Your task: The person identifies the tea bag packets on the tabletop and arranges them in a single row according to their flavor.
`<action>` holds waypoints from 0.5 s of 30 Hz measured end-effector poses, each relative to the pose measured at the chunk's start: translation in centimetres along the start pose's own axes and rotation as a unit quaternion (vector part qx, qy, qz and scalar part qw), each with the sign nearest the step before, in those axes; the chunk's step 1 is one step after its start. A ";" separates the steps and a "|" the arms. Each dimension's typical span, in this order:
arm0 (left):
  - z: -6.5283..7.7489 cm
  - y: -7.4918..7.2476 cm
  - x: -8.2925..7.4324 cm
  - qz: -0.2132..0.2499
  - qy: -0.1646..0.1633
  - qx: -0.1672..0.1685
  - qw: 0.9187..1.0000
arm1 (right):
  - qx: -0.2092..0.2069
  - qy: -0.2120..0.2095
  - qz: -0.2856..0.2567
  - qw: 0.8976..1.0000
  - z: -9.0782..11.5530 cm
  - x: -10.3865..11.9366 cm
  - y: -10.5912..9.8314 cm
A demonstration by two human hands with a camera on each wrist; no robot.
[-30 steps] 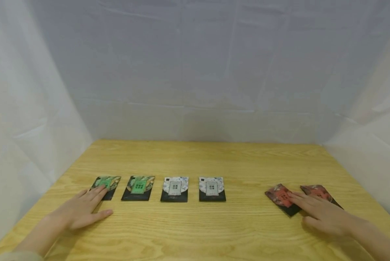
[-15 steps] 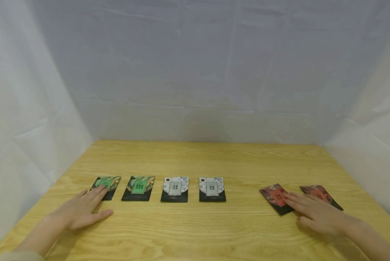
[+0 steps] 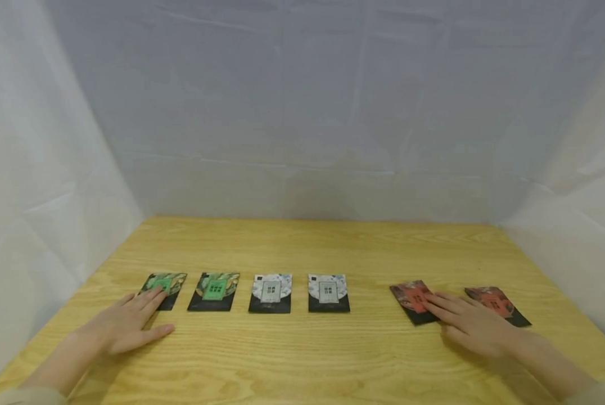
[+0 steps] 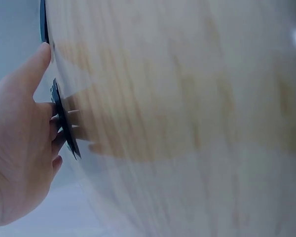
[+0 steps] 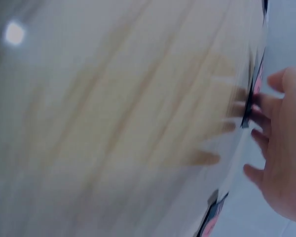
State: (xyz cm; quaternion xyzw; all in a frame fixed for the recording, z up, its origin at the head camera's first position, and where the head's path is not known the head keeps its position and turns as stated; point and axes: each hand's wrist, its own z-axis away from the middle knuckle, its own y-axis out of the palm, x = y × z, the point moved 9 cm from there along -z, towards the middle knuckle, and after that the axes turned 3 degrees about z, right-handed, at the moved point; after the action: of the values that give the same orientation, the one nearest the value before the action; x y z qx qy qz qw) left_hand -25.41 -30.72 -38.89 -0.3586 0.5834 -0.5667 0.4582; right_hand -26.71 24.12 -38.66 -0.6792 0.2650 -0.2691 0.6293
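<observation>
Flat packets lie in a row across the wooden table in the head view. My left hand (image 3: 117,329) rests with extended fingers on the leftmost green-and-black packet (image 3: 171,279); the left wrist view shows this packet (image 4: 64,123) edge-on under the fingertips. Beside it lies a second green-and-black packet (image 3: 213,292). Two white-and-black packets, one (image 3: 270,292) left of the other (image 3: 328,292), follow. My right hand (image 3: 479,326) presses its straight fingers on a tilted red-and-black packet (image 3: 407,295), partly covering it. Another red-and-black packet (image 3: 495,302) lies slanted just beyond that hand, apart from its fingers.
The light wood table (image 3: 282,360) runs back to a white sheet wall (image 3: 302,112). White sheets also hang at the left side (image 3: 44,185) and the right side (image 3: 581,214). Bare wood lies between the right white packet and the tilted red one.
My right hand has slid leftward with the red packet under its fingers, away from the other red packet. That packet has also turned a little straighter. The left hand has stayed put.
</observation>
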 end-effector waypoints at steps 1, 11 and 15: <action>0.0 0.0 0.0 0.000 0.000 0.001 1.000 | 0.012 0.013 -0.012 1.000 -0.2 0.0 0.1; -0.1 -0.1 0.0 0.002 -0.002 0.023 1.000 | 0.074 0.064 -0.027 0.995 -2.3 0.8 0.4; -0.2 0.0 0.0 0.003 -0.001 0.032 0.999 | 0.085 0.068 -0.037 0.993 -3.0 1.2 0.5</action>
State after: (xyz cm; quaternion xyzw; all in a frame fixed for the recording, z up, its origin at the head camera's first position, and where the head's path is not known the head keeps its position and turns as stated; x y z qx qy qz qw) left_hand -25.61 -30.66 -38.90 -0.3430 0.5653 -0.5833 0.4716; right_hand -27.93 21.08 -38.97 -0.6129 0.2582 -0.3596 0.6546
